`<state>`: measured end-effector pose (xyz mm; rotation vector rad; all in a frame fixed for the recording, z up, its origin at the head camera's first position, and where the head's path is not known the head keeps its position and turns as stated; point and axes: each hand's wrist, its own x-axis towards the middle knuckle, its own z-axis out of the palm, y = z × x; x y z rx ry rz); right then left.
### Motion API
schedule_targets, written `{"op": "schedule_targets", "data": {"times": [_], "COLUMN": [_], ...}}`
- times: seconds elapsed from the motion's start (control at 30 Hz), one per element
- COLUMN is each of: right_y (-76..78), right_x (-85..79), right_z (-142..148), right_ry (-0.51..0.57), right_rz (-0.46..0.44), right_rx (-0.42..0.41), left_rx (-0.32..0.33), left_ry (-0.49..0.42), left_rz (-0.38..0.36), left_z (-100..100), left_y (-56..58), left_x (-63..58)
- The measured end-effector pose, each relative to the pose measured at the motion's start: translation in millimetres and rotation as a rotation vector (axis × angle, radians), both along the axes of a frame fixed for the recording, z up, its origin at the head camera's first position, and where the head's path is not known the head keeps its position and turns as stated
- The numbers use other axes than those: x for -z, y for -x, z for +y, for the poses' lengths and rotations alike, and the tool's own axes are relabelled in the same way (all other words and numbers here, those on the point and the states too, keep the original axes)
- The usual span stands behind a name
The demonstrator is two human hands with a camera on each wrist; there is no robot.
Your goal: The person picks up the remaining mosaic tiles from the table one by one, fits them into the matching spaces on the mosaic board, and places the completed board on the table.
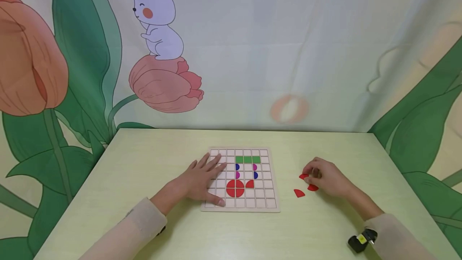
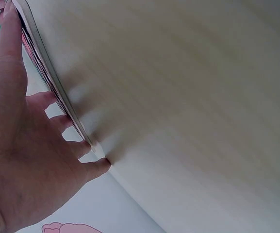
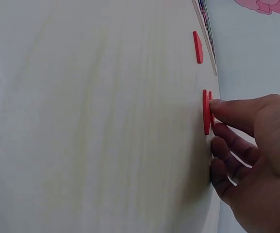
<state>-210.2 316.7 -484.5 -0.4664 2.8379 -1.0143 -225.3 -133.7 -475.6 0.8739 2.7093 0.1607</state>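
Note:
A square white grid board [image 1: 249, 208] lies on the table with colored pieces in its cells. My left hand [image 1: 198, 179] rests on its left side, fingers spread and straight, thumb near the lower edge. Red quarter-circle pieces form a full circle [image 1: 231, 192] on the board, with one more red quarter piece [image 1: 250, 185] beside it. Right of the board, my right hand [image 1: 330, 179] pinches a red quarter-circle piece [image 1: 302, 176] between thumb and fingers, low over the table. Two loose red pieces lie close by, one at the thumb [image 1: 313, 187] and one nearer the board [image 3: 198, 47].
Three green squares [image 1: 248, 159] sit in a row on the upper board, above small blue half-circles [image 1: 237, 167] and magenta half-circles [image 1: 254, 167]. A printed curtain [image 1: 245, 51] hangs behind the table's far edge. A black device [image 1: 362, 240] is at the right wrist.

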Motion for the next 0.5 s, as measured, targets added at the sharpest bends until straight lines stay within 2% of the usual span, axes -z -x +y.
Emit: {"op": "schedule_targets", "data": {"times": [0.27,0.5], "right_y": [2.9,11.1], "right_x": [-2.0,-8.6], "right_z": [-4.0,-20.3], "right_ry": [0.019,0.025], "right_rz": [-0.036,0.029], "right_rx": [0.009,-0.003], "left_rx": [-0.004,-0.002], "left_ry": [0.006,0.005], "left_rz": [-0.004,0.001], "left_z": [0.0,0.0], "left_y": [-0.1,-0.1], "left_x": [-1.1,0.4]}}
